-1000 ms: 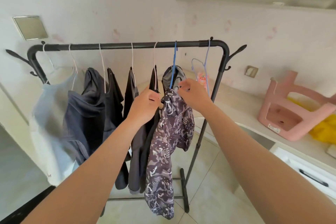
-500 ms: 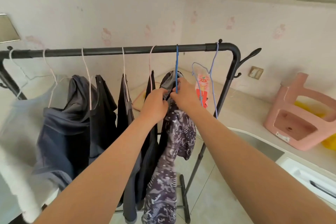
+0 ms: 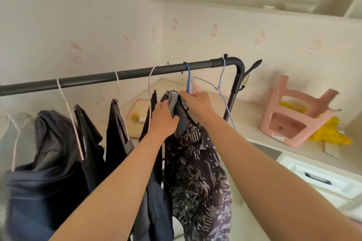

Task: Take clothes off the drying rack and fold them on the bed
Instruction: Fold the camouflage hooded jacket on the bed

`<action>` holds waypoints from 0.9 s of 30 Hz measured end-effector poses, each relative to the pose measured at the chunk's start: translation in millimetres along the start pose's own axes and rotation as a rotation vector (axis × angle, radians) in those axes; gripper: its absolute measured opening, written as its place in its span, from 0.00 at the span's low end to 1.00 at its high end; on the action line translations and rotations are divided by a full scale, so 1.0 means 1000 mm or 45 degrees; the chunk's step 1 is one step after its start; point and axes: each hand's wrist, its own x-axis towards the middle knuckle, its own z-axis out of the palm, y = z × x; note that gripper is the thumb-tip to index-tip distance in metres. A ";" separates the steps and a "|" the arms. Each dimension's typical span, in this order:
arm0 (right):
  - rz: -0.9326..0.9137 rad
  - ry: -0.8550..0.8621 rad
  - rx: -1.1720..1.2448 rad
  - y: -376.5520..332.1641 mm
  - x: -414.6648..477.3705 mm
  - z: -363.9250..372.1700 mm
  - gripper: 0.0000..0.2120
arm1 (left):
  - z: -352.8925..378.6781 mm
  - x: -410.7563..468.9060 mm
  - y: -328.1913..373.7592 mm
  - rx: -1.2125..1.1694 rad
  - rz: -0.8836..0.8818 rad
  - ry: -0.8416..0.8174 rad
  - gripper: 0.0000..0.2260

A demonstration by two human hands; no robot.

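The patterned garment (image 3: pixel 197 172), dark with pale grey and lilac markings, hangs from a blue hanger (image 3: pixel 188 78) hooked over the black top bar of the drying rack (image 3: pixel 94 81), toward the bar's right end. Both hands hold its grey upper edge. The left hand (image 3: pixel 163 119) curls round the fabric at the garment's 10 o'clock, and the right hand (image 3: pixel 195 103) grips the top at 12 o'clock, just under the hanger's neck.

At the garment's 9 o'clock a row of dark clothes (image 3: pixel 117 133) hangs on pale pink hangers, with a navy piece (image 3: pixel 45 172) farthest left. At 1 o'clock an empty lilac hanger (image 3: pixel 221 84) hangs by the rack's bend. At 3 o'clock, on the pale desk (image 3: pixel 250 129), a pink stool (image 3: pixel 293 115) lies tipped on its side with a yellow cloth (image 3: pixel 331 133) beside it.
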 end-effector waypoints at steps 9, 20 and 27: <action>0.018 0.223 0.058 -0.024 -0.012 -0.029 0.22 | 0.000 0.010 -0.001 -0.175 0.086 0.020 0.37; -0.012 0.380 -0.007 -0.007 -0.063 -0.059 0.23 | 0.011 -0.005 0.013 -0.167 0.290 0.206 0.35; -0.055 0.445 0.048 0.021 -0.088 -0.090 0.19 | 0.026 -0.019 0.022 -0.024 0.469 0.166 0.29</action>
